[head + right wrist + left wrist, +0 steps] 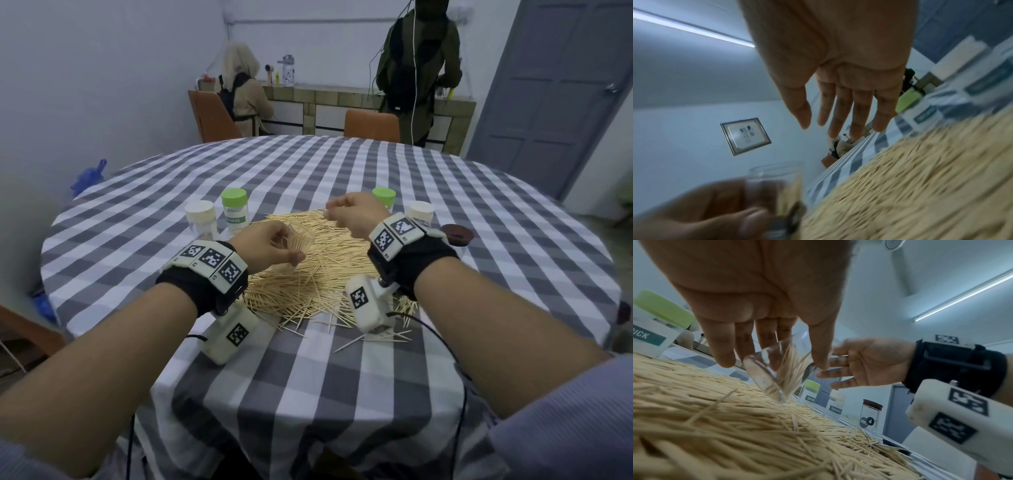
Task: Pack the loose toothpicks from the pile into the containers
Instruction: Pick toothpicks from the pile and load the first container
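A broad pile of loose toothpicks (325, 274) lies mid-table on the checked cloth. My left hand (274, 243) grips a clear jar (298, 243) tilted over the near-left part of the pile, partly filled with toothpicks. The left wrist view shows thumb and fingers wrapped round this jar (777, 369) just above the pile (735, 426). My right hand (349, 214) hovers over the far side of the pile, right of the jar. In the right wrist view that hand (838, 65) has straight, spread fingers and holds nothing; the jar (774, 183) is blurred at lower left.
Closed containers stand behind the pile: a white-lidded one (200, 219) and a green-lidded one (234, 212) at left, a green-lidded (383, 197), a white-lidded (420, 212) and a brown-lidded jar (457, 234) at right. An orange chair (371, 126) and two people are beyond the table.
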